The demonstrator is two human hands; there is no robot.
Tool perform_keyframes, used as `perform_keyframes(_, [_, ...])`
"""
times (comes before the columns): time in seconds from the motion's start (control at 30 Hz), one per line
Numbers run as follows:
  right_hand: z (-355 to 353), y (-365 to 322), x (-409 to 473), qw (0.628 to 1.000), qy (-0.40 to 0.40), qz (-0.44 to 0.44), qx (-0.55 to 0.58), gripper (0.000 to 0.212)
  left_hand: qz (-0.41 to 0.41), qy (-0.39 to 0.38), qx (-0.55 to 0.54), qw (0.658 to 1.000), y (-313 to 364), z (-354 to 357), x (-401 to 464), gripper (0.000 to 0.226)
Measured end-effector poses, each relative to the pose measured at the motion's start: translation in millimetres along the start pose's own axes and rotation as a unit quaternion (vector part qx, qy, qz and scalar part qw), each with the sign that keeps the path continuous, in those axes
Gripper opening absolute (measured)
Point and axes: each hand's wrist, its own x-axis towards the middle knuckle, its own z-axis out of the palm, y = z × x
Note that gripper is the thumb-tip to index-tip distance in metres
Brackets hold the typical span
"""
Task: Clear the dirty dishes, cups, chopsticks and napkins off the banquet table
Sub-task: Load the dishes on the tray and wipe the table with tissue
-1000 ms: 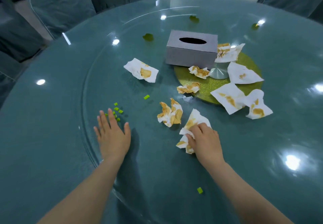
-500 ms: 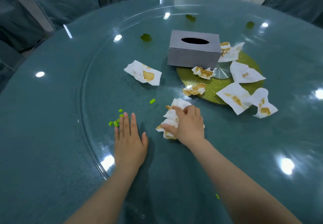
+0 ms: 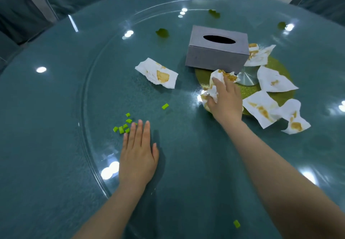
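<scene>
1. Crumpled white napkins stained brown (image 3: 216,87) are bunched under the right hand (image 3: 225,101), fingers curled over the wad at the near edge of the glittery gold disc (image 3: 276,93).
2. The left hand (image 3: 137,156) is laid flat on the round glass turntable (image 3: 89,82), fingers together, beside chopped green bits (image 3: 123,127).
3. The wad is best swept on toward loose napkins (image 3: 268,110), gathered into one bundle, then lifted clear.
4. The grey cardboard tissue box (image 3: 216,50) shows a dark oval slot; no tissue is seen in it.

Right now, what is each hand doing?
Left hand: open, flat on the glass turntable, holding nothing.
Right hand: closed on a bunch of stained napkins.
</scene>
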Motion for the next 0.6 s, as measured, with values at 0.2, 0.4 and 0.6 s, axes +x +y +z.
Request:
perform_keyframes(0.2, [18.6,3.0,18.7,0.997,-0.036,-0.016,-0.063,0.039,0.007,-0.003,0.003,1.000,-7.2,1.1,12.2,0.063])
perform_keyframes(0.4, [13.4,0.6,44.7,0.998,0.045,-0.028,-0.027,0.042,0.043,0.013,0.007,0.999,-18.6,-4.1,25.7,0.061])
perform_keyframes(0.6, [19.7,26.3,81.5,0.990,-0.085,0.070,-0.089,0.055,0.068,0.021,0.014,0.997,-28.5,-5.5,37.2,0.059])
